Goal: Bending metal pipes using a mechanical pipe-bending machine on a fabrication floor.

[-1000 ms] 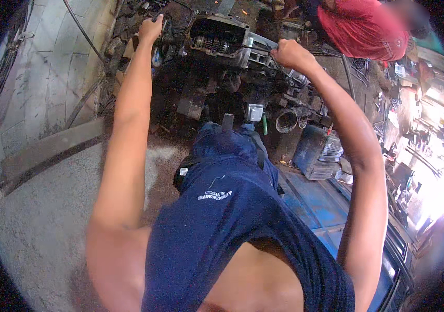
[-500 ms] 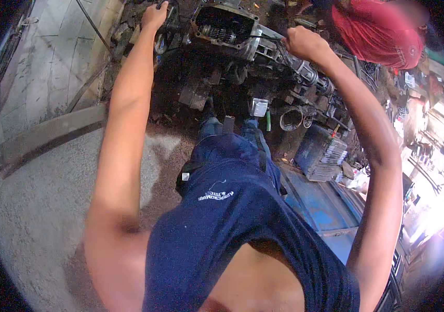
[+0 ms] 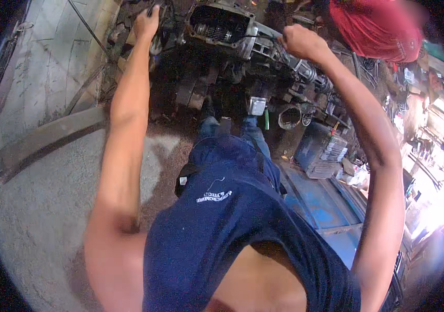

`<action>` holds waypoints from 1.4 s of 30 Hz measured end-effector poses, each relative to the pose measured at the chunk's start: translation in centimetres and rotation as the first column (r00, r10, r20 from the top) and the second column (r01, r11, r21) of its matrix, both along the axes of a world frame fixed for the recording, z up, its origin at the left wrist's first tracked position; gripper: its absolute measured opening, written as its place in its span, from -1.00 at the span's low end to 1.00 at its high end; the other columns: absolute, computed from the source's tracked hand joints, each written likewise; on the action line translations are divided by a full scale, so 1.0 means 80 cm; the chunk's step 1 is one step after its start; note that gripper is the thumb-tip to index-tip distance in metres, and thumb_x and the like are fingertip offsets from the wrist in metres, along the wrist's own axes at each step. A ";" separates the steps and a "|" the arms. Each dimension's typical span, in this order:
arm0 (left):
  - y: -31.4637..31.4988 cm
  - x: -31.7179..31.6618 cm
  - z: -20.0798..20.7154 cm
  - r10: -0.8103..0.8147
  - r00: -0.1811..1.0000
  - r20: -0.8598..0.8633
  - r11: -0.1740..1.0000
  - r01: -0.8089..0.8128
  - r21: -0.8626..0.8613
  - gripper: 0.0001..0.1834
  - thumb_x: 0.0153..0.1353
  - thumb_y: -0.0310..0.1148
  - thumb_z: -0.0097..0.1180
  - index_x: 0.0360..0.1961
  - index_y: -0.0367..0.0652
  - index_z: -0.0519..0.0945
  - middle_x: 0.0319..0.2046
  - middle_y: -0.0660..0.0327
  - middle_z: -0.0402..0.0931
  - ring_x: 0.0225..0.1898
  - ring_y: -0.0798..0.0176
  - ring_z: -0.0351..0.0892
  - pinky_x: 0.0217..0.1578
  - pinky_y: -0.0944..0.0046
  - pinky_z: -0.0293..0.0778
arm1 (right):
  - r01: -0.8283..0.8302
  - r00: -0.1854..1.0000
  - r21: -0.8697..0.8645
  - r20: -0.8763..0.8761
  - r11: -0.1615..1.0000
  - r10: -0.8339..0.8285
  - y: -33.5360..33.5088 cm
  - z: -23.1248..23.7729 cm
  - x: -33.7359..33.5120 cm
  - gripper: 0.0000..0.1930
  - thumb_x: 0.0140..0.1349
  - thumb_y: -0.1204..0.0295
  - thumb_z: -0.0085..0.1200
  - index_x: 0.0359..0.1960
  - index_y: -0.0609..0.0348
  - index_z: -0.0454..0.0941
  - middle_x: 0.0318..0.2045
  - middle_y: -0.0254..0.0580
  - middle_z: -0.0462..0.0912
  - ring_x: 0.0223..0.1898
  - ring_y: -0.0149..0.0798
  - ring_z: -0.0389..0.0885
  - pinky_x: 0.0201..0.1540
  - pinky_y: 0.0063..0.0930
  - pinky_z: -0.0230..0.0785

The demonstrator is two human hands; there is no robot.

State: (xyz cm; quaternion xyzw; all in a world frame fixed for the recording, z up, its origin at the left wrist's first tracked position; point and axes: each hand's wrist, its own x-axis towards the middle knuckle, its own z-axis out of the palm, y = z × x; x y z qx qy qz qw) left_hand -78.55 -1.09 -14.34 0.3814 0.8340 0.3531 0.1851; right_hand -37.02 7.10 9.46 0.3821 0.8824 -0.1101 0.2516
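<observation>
A worker in a dark blue shirt reaches both bare arms over greasy machinery in a cluttered workshop. At left, near a pale wall, the left hand is beside a dark round part; its fingers look bent, but whether they grasp anything cannot be told. In the upper middle is the open metal case, with toothed gears showing inside and a ribbed metal tail running off to the right. Over that tail, the right hand is clenched, its fingers apparently closed on the end of a thin dark rod that reaches back toward the case. Compared with a second ago, the fist is farther right from the case, which suggests the rod is being drawn or levered along the tail. Below it, a ring-shaped part rests near a stack of plates; at the upper right is another person in a red shirt.
</observation>
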 end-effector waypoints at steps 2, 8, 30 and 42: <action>-0.021 0.045 -0.008 0.038 0.995 -0.092 0.997 -0.032 0.069 -0.20 0.23 0.27 -0.11 0.16 -0.27 0.45 0.08 -0.13 0.45 0.11 -0.21 0.40 0.10 -0.12 0.33 | 0.100 0.995 0.043 0.000 0.994 -0.100 0.003 -0.010 0.020 -0.64 0.27 0.19 -0.08 -0.23 0.27 0.61 -0.19 0.22 0.62 -0.13 0.19 0.61 -0.05 0.00 0.47; -0.120 -0.031 -0.090 0.245 0.847 0.472 0.965 -0.260 -0.036 -0.30 0.24 0.19 -0.03 0.03 -0.28 0.56 -0.05 -0.11 0.54 0.02 -0.06 0.49 0.00 0.01 0.37 | 0.158 0.987 -0.120 0.036 0.980 -0.155 0.015 -0.027 -0.021 -0.55 0.21 0.13 0.00 -0.10 0.32 0.54 -0.13 0.25 0.59 -0.04 0.17 0.57 0.04 -0.05 0.42; 0.013 -0.002 -0.012 -0.078 0.985 -0.152 0.996 0.070 -0.053 -0.38 0.24 0.24 -0.10 -0.11 -0.11 0.63 -0.24 -0.09 0.61 -0.17 -0.21 0.57 -0.16 -0.17 0.43 | 0.176 0.984 -0.047 0.026 0.983 -0.175 -0.018 -0.003 -0.010 -0.63 0.24 0.20 -0.03 -0.22 0.31 0.59 -0.23 0.26 0.62 -0.11 0.21 0.59 -0.03 -0.01 0.47; -0.115 0.037 -0.033 0.157 0.979 0.130 0.958 -0.183 0.221 -0.38 0.25 0.09 0.06 0.05 -0.28 0.54 0.01 -0.20 0.46 0.03 -0.07 0.47 -0.01 0.01 0.40 | 0.320 0.947 0.011 -0.020 0.947 -0.320 -0.028 -0.019 -0.017 -0.65 0.16 0.29 -0.07 -0.21 0.35 0.60 -0.17 0.31 0.60 -0.10 0.22 0.60 0.01 -0.02 0.44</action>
